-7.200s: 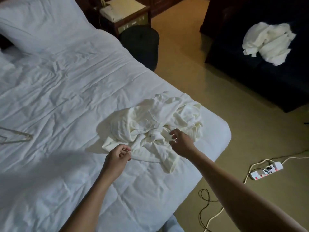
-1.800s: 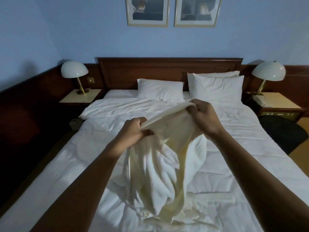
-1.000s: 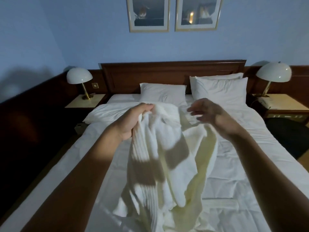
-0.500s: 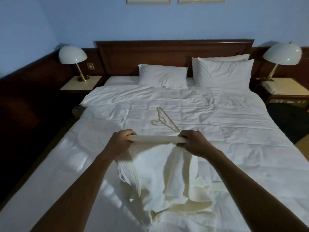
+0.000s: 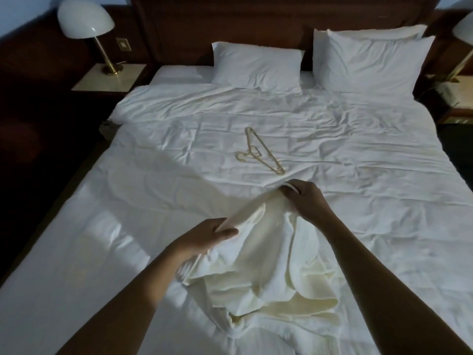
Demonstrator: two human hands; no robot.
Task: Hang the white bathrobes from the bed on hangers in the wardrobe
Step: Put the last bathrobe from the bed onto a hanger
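A crumpled white bathrobe [image 5: 266,272] lies on the near part of the bed [image 5: 128,226]. My left hand [image 5: 204,237] grips its upper edge on the left. Farther in, my right hand [image 5: 304,198] pinches the same edge. The fabric stretches slack between the two hands. A thin pale hanger [image 5: 258,152] lies flat on the duvet just beyond my right hand, not touched by either hand. No wardrobe is in view.
Two white pillows [image 5: 258,65] lean against the dark wooden headboard [image 5: 256,16]. A nightstand with a white dome lamp [image 5: 85,19] stands at the left, another nightstand [image 5: 458,96] at the right edge. Dark floor runs along the bed's left side.
Both hands have lowered the bathrobe onto the bed. The taut edge held level half a second ago now slants, with my right hand farther away and my left hand nearer.
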